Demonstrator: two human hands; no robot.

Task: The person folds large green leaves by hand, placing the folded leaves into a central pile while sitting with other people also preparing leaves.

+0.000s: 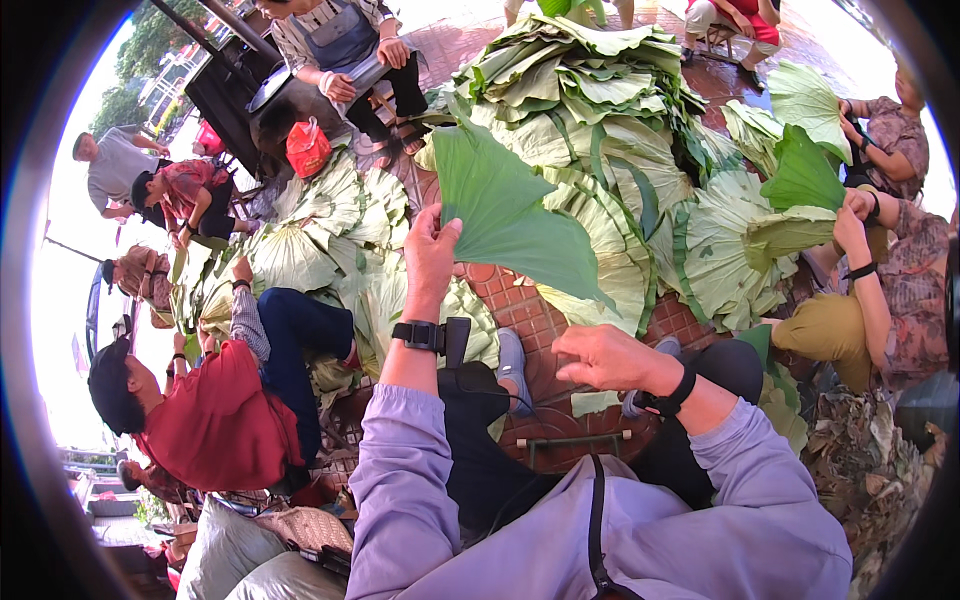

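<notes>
My left hand [431,251] pinches the edge of a large green lotus leaf [499,210] between thumb and fingers, holding it up before me. The leaf spreads out to the right of that hand. My right hand [611,358] is raised over my lap, lower than the leaf and apart from it, with its fingers bent; nothing shows in it. Beyond the held leaf lie stacked pale green lotus leaves [600,270], and a tall pile of leaves [581,82] rises behind them. A small piece of leaf [595,403] is on the tiles between my feet.
More leaf stacks [296,255] spread at the left, near a red plastic bag [307,148]. A person in red [217,420] sits close on my left; another, in a patterned shirt [915,277], handles leaves on my right. Dry leaf scraps [862,465] are heaped at the lower right.
</notes>
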